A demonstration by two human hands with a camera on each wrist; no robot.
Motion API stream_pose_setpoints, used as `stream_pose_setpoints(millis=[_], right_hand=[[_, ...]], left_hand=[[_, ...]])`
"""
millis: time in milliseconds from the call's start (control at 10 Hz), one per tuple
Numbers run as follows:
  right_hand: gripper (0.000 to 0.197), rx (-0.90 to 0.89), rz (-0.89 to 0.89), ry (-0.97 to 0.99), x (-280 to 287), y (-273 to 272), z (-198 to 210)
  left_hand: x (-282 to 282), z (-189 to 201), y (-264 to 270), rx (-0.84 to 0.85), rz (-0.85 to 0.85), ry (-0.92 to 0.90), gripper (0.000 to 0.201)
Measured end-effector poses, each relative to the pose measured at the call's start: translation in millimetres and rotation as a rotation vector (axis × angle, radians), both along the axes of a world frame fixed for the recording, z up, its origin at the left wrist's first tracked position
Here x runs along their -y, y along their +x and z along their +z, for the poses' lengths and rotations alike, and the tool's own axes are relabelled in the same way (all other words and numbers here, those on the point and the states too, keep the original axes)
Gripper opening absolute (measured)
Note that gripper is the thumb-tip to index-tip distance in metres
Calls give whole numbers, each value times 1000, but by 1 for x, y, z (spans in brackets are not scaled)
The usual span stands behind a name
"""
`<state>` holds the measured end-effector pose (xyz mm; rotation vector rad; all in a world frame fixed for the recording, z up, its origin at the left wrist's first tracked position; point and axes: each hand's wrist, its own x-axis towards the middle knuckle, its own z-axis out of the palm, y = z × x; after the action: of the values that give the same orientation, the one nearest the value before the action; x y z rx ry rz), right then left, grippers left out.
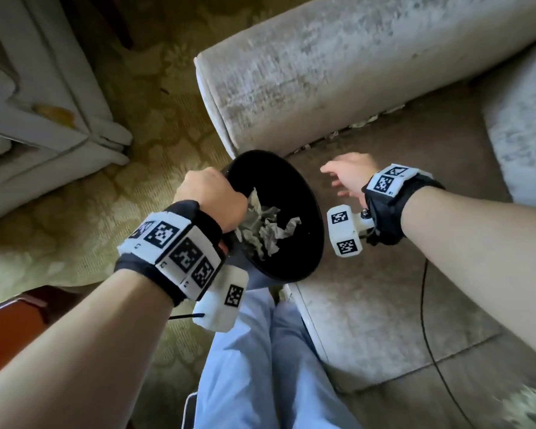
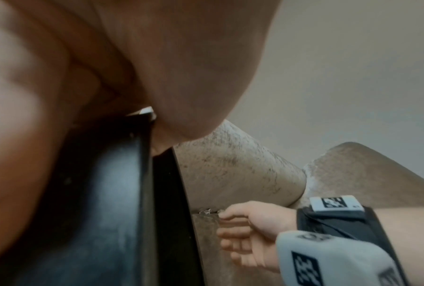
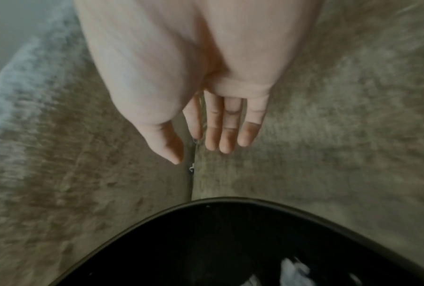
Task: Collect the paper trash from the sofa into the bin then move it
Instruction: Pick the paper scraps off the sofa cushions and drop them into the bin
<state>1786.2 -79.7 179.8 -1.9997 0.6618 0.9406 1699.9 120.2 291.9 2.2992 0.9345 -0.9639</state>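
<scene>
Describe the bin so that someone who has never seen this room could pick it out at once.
Start at the big beige sofa and follow its armrest down to the seat's front corner. There the left hand grips the rim of a round black bin, tilted so its mouth faces the camera. It is the only black container there, and crumpled paper lies inside it.

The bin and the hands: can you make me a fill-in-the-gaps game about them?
1. The black bin is held at its rim by the ____ hand.
2. Inside the bin lies crumpled ____.
3. The right hand is open and holds ____.
4. The right hand reaches over the seat of the ____.

Missing words: left; paper; nothing; sofa
</scene>
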Motion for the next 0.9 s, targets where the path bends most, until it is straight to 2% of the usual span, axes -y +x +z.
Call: stream_pose_setpoints(millis=[100,200,300,400,500,600,700,800,900], right_hand=[[62,-5,75,-63,-14,17,-12],[39,-49,132,-126,-28,36,-26],[25,-137,341,-117,-38,49,-40],[44,-235,460,-117,-41,47,-50],[49,-271,637,-200,-50,47,-47],[64,-271,765,-232,-52,53,-60],[114,-354,836,-434,-52,59,-82],[72,-248,831,-478,-59,57,-57],[50,-141,1026,-571,-55,52,-43]], left_hand=[[-8,-5,4,-38,-87,15,18],[-17,-12,8,-46,-117,27,19],[-22,-19,12,-26,-129,18,22],[-24,-22,13,3,-154,11,23],[-24,-26,15,7,-144,1,22],[-19,-25,18,34,-133,-7,25],[-14,-26,21,42,-151,18,27],[-10,-25,23,32,-127,27,26],[-9,-25,24,30,-106,54,24]])
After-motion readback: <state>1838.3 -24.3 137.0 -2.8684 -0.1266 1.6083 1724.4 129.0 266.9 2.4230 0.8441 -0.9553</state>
